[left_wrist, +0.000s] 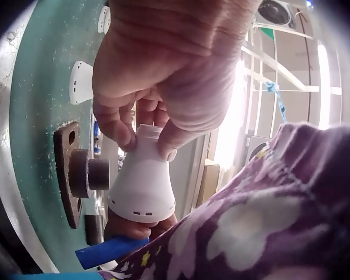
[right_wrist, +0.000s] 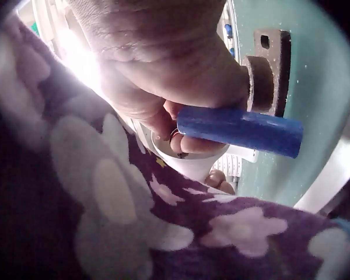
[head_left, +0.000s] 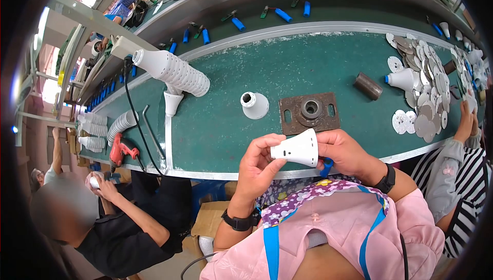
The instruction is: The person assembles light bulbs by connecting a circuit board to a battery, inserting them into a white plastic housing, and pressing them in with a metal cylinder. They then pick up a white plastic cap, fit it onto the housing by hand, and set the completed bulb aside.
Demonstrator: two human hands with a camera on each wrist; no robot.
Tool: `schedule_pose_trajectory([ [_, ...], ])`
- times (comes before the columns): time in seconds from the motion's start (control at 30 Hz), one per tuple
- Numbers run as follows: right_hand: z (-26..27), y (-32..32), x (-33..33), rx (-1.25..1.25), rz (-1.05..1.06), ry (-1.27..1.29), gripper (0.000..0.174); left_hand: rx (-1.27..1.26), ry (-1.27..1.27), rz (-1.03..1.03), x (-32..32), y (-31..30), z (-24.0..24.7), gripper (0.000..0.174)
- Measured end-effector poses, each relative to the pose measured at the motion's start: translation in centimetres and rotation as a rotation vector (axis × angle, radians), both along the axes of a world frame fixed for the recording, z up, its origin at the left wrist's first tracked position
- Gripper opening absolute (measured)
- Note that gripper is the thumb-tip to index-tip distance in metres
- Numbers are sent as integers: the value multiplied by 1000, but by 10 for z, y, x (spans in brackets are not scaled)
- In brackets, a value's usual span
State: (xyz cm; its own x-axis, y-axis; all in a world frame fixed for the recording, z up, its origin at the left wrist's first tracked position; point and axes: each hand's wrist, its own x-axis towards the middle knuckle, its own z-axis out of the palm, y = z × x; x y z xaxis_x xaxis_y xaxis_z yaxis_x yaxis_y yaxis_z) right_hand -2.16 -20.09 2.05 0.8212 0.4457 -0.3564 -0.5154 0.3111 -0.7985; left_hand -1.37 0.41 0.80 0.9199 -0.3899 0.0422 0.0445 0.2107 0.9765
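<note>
I hold a white cone-shaped lamp housing (head_left: 298, 149) on its side above the near edge of the green bench (head_left: 231, 141). My left hand (head_left: 272, 154) pinches its narrow neck; in the left wrist view the fingers of the left hand (left_wrist: 146, 137) close on the neck of the housing (left_wrist: 143, 181). My right hand (head_left: 328, 149) grips the wide end, and a blue tool handle (head_left: 325, 166) sticks out under its fingers. From the right wrist camera, the right hand (right_wrist: 181, 131) curls round the blue handle (right_wrist: 239, 129) at the housing's open rim (right_wrist: 192, 160).
A rusty metal fixture plate (head_left: 309, 111) lies just beyond my hands, with a lone white housing (head_left: 254, 104) to its left. A stack of nested housings (head_left: 174, 72), a dark cylinder (head_left: 367, 85) and a heap of round discs (head_left: 426, 85) lie farther out. Other people work at both sides.
</note>
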Motion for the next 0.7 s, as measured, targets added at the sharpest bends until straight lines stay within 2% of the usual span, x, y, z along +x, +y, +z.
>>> schedule_pose_trajectory([
  [0.1,-4,1,-1,140,-14,103,23,13,-39,6,1,1,0,34],
  [0.23,-4,1,-1,151,10,32,24,3,-44,32,0,1,-1,33],
  [0.3,1,1,-1,-203,104,-218,25,21,-81,55,-1,-1,-3,32],
  [0.37,7,3,-2,-180,75,-209,25,36,-120,79,0,0,-5,31],
  [0.47,7,4,-2,-174,45,-197,25,191,-139,157,0,4,-3,29],
  [0.53,3,7,-1,-193,37,-207,24,176,61,196,-1,-2,5,28],
  [0.57,-1,9,-1,-243,-4,-353,23,-35,249,200,-3,-2,0,26],
  [0.6,-4,10,-1,-291,-46,-497,23,-34,239,201,-4,-3,-4,26],
  [0.7,-9,10,2,-354,-38,-565,22,-134,334,238,-3,-4,-7,24],
])
